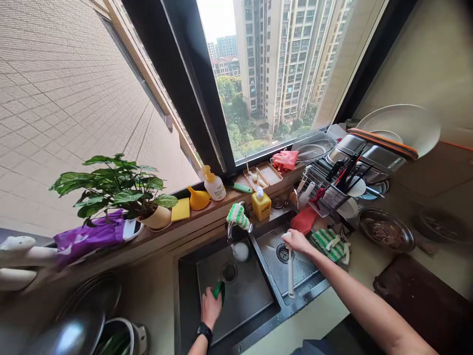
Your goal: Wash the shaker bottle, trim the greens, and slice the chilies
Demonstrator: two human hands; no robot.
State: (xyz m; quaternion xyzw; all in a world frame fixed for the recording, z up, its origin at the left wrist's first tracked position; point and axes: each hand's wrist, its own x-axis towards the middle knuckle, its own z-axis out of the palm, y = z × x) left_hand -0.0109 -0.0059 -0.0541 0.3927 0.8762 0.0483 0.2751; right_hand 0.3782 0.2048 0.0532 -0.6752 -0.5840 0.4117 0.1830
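Holding one utensil in each hand, the person leans over a black double-basin sink (295,306) in the lower middle of the head view. The step in hand seems to be handling these two pieces over the sink, one above each basin; any next move would call for a secure grip on wet surfaces and for keeping both pieces clear of the raised divider. At lower centre, the left hand (211,306), with a black watch (204,331) at its wrist, reaches up from the bottom edge, its fingers curled around a dark-green, rounded utensil (220,292) over the left basin; its exact kind is hard to tell. Right of centre, the right hand (296,241) comes in from the lower right corner, forearm slanting across the frame, fingers closed on the upper end of a long, slim white stick (290,271) that points down the frame over the right basin. Above the left hand, a metal faucet (229,230) wrapped in a green-and-white striped cloth (238,216) stands over a white rounded shape (241,252), too unclear to name. Beyond the right hand lie a red cloth (303,220) and another green-and-white striped piece (327,245).
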